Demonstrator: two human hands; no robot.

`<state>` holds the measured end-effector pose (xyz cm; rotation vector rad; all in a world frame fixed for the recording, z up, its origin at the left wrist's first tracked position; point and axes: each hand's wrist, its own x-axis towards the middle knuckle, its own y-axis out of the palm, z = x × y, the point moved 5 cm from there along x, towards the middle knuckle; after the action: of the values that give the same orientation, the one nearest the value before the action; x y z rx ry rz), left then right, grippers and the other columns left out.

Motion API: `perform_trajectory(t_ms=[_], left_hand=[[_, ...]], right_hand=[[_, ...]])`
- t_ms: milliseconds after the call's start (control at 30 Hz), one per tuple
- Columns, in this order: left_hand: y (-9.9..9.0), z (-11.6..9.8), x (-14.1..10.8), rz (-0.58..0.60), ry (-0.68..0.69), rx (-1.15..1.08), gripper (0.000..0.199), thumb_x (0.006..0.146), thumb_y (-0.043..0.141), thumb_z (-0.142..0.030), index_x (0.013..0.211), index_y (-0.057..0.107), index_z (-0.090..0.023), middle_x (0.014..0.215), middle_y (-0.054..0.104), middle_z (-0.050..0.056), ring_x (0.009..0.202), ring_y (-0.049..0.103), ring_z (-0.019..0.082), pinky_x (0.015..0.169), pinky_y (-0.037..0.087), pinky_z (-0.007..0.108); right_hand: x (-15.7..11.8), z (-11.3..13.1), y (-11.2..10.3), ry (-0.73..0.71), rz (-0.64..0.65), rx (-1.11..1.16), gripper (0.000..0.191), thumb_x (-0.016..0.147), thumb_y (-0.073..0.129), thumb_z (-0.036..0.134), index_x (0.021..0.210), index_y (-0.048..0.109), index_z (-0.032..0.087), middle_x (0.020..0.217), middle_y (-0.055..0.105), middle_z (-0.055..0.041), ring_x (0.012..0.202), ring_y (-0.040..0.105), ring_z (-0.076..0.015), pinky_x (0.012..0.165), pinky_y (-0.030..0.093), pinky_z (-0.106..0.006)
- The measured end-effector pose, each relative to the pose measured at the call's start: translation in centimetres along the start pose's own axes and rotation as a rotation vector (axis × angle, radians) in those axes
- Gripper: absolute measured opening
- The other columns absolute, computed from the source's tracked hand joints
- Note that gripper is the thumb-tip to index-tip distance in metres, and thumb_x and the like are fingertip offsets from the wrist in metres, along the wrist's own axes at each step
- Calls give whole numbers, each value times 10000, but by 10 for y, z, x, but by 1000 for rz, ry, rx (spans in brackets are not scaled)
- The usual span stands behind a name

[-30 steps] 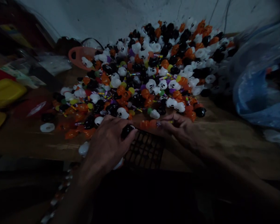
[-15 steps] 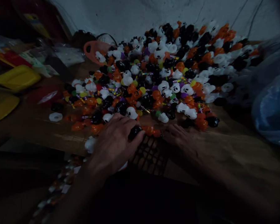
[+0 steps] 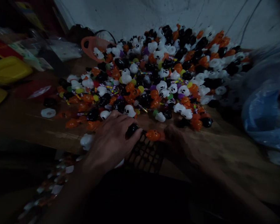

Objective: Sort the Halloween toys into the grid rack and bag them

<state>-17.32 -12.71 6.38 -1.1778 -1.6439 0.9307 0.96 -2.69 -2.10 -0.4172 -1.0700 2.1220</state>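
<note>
My left hand (image 3: 114,137) is closed round a black piece (image 3: 132,130) near the table's front edge. Just right of it, an orange pumpkin piece (image 3: 153,135) reaches to the fingers of my right hand (image 3: 177,140), which are curled against its right end. Beneath and in front of the hands lies a dark grid (image 3: 146,154). Beyond them spreads a large heap of white ghost pieces (image 3: 129,110), orange pumpkins and black pieces. A white piece (image 3: 86,141) sits left of my left wrist.
A coral basket (image 3: 87,46) stands at the back left, with a yellow container (image 3: 10,69) and a red object (image 3: 35,89) further left. At the right is a blue tub (image 3: 261,112) with clear plastic. Strung pieces (image 3: 57,174) hang below the table edge.
The orange pumpkin piece between the hands has turned its face upward, and my right hand's fingers have curled in at its right end. The whole view has shifted slightly.
</note>
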Motion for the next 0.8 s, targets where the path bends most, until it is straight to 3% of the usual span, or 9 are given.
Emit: perform_trajectory(t_ms=[100, 200, 300, 500, 667, 800], left_hand=[[-1, -2, 0, -2, 9, -7, 218, 874, 527, -374, 947, 650, -208, 942, 672, 32, 995, 520, 239, 835, 445, 391], [-1, -2, 0, -14, 6, -17, 201, 871, 530, -371, 917, 651, -217, 924, 674, 26, 970, 520, 235, 786, 448, 375], [0, -1, -1, -26, 10, -8, 203, 874, 526, -374, 909, 648, -215, 912, 672, 25, 956, 516, 232, 787, 447, 377], [-1, -1, -2, -8, 7, -21, 219, 883, 512, -382, 930, 645, -215, 947, 672, 29, 982, 518, 238, 797, 448, 378], [-1, 2, -1, -10, 0, -6, 213, 881, 522, -378, 964, 645, -226, 970, 671, 21, 1007, 533, 232, 858, 445, 385], [-1, 4, 0, -22, 31, -30, 195, 871, 547, -354, 984, 636, -222, 977, 669, 16, 990, 545, 217, 888, 442, 379]], right_hand=[[1, 0, -1, 24, 23, -109, 136, 857, 547, 346, 805, 511, 226, 679, 584, -12, 570, 513, -152, 491, 283, -254], [0, 3, 0, -78, 73, -121, 99, 900, 466, 244, 858, 542, 196, 816, 609, -43, 663, 554, -152, 548, 333, -251], [-3, 8, -3, -147, 105, -72, 164, 924, 412, 202, 856, 560, 185, 846, 605, -55, 688, 555, -147, 590, 375, -254], [-3, 30, -14, -193, 14, 171, 178, 909, 507, 295, 792, 594, 192, 871, 632, -50, 759, 588, -165, 641, 427, -266], [20, 31, 6, -108, -98, 330, 114, 839, 593, 295, 814, 647, 198, 781, 659, -23, 688, 607, -171, 596, 454, -268], [41, 31, 28, -121, -61, 543, 153, 831, 599, 305, 909, 691, 210, 850, 695, -7, 774, 639, -174, 678, 492, -277]])
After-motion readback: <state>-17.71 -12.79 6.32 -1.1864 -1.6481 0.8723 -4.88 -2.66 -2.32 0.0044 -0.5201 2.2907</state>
